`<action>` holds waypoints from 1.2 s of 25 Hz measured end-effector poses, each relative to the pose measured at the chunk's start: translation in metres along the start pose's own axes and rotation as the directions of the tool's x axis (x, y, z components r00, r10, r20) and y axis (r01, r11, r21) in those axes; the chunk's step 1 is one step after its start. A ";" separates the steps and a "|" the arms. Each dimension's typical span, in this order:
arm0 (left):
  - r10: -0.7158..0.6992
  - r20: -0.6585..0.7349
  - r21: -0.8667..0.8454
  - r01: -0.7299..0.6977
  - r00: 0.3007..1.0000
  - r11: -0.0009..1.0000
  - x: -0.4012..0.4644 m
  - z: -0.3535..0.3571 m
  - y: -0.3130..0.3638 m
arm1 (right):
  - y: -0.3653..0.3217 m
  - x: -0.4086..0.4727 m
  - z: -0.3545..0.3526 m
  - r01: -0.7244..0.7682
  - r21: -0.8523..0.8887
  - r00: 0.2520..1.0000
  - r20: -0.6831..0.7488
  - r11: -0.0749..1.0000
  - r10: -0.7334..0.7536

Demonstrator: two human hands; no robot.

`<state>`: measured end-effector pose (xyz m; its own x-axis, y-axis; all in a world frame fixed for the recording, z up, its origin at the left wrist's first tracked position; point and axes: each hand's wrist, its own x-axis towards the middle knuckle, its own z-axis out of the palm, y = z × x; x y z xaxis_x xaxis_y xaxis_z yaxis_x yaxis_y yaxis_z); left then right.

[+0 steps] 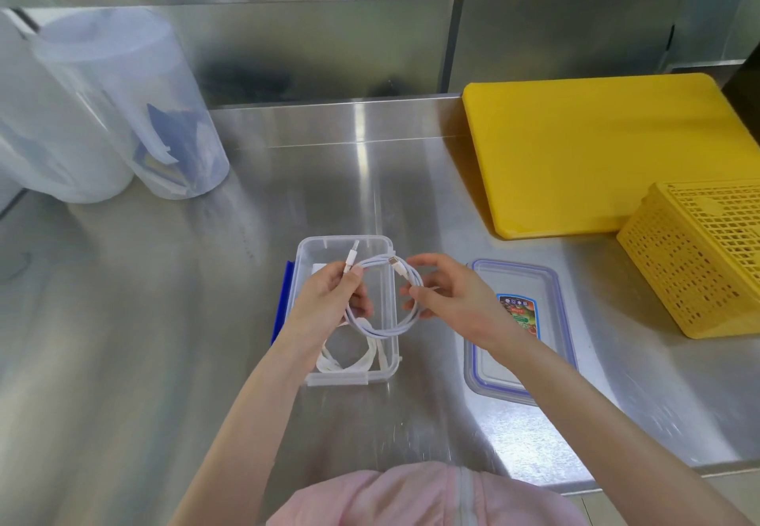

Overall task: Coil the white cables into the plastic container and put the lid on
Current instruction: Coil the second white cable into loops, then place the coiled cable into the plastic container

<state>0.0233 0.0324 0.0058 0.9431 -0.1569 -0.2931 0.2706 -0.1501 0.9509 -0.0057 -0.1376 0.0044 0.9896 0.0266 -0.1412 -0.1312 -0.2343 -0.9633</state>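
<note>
A clear plastic container (388, 274) with blue side clips stands open on the steel counter. Inside its near end lies a coiled white cable (329, 361). Above the container I hold a second white cable (405, 322) wound into a round loop. My left hand (325, 299) pinches the loop's left side, with one plug sticking up past the thumb. My right hand (448, 299) grips the loop's right side between thumb and fingers; the other plug points right at the loop's top. The clear lid (518, 377), blue-rimmed with a colourful sticker, lies flat to the right of the container.
A yellow cutting board (596, 155) lies at the back right, with a yellow perforated basket (699, 254) in front of it. Translucent tubs (123, 105) stand at the back left. The counter's front edge runs close to my body.
</note>
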 end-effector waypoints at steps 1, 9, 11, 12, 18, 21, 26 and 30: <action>0.007 -0.035 0.004 -0.006 0.999 1.000 0.001 -0.006 -0.002 | 0.000 0.003 0.005 0.013 -0.063 1.000 -0.003 0.998 -0.013; 0.096 -0.161 0.480 -0.007 0.982 0.877 0.016 -0.043 -0.030 | 0.009 0.025 0.045 0.058 -0.517 0.998 0.048 0.854 -0.039; 0.082 -0.107 0.574 -0.006 0.991 0.819 0.020 -0.043 -0.037 | 0.012 0.029 0.051 0.048 -0.667 0.998 0.067 0.744 -0.004; 0.065 -0.070 0.623 -0.007 0.995 0.782 0.021 -0.042 -0.040 | 0.015 0.030 0.053 0.062 -0.743 0.997 0.079 0.667 -0.005; 0.035 0.069 0.831 -0.077 0.997 0.551 0.023 -0.031 -0.054 | 0.027 0.029 0.063 0.145 -0.912 0.983 0.177 0.383 0.049; 0.021 0.064 0.875 -0.066 0.998 0.479 0.022 -0.027 -0.057 | 0.031 0.030 0.063 0.140 -0.915 0.979 0.184 0.377 0.084; -0.042 0.119 0.906 -0.091 0.992 0.413 0.021 -0.021 -0.061 | 0.030 0.032 0.062 0.160 -0.925 0.968 0.216 0.345 0.131; -0.016 0.140 0.862 -0.114 0.990 0.493 0.019 -0.019 -0.056 | 0.030 0.030 0.055 0.169 -0.866 0.969 0.233 0.471 0.081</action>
<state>0.0296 0.0568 -0.0514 0.9022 -0.2898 -0.3195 -0.1406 -0.8979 0.4171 0.0165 -0.0902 -0.0417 0.9347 0.2337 -0.2678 0.1566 -0.9472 -0.2799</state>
